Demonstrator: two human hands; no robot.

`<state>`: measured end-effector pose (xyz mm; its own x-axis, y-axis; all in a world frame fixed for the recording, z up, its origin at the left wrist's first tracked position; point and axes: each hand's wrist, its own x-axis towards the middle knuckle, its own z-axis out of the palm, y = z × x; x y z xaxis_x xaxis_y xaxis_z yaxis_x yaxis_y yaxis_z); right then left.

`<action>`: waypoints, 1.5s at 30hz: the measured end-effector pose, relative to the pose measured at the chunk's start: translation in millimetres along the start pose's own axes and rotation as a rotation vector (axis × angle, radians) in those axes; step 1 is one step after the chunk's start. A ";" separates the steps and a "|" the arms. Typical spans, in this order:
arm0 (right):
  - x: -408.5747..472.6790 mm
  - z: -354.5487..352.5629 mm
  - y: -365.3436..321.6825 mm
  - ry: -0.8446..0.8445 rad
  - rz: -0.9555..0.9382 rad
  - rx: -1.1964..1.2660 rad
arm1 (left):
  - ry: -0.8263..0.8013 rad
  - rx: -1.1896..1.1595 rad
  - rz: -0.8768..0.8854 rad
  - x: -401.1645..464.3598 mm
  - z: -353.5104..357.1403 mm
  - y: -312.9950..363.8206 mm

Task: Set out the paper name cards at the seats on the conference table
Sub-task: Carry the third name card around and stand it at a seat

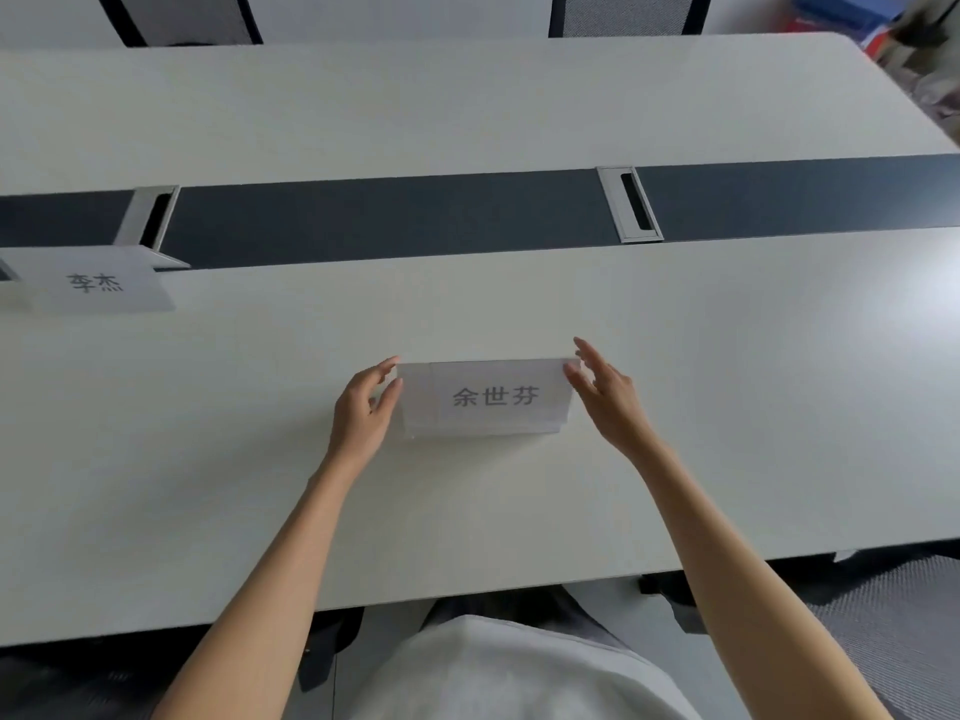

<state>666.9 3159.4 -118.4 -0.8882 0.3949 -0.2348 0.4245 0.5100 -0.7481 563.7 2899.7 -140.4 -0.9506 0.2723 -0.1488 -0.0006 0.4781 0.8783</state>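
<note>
A folded white paper name card [485, 397] with three printed characters stands like a tent on the white conference table [727, 407], in front of me near the middle. My left hand [363, 407] is at its left end, fingers curled and touching the edge. My right hand [605, 392] is at its right end, fingers spread, fingertips at the top corner. A second name card [93, 283] with two characters stands at the far left, by the dark centre strip.
A dark strip [389, 215] runs along the table's middle with two metal cable hatches [631, 202] [153, 220]. Two chair backs [626, 13] stand behind the far side. Coloured clutter [883, 28] sits at the top right. The table's near edge is just before my body.
</note>
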 end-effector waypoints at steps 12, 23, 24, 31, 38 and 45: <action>16.7 -21.4 7.4 0.071 -0.112 0.130 | -0.083 0.011 0.210 21.4 -14.4 32.3; 16.5 -160.1 56.4 0.464 -0.048 0.462 | -0.193 -0.181 0.357 55.4 111.6 168.8; 19.9 -168.8 71.8 0.476 -0.020 0.457 | -0.206 -0.170 0.339 59.6 133.3 172.8; 71.3 -199.2 165.8 0.467 0.203 0.452 | -0.156 -0.118 0.110 84.3 262.3 164.3; 110.8 -201.4 207.4 0.391 0.248 0.426 | -0.037 -0.127 -0.006 87.2 307.0 146.4; 87.1 -189.6 220.2 0.332 0.307 0.435 | 0.019 -0.081 -0.172 61.5 320.2 128.2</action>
<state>716.4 3451.0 -185.8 -0.6055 0.7259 -0.3261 0.4792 0.0054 -0.8777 604.6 3245.1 -182.4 -0.9401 0.1765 -0.2918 -0.1874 0.4476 0.8744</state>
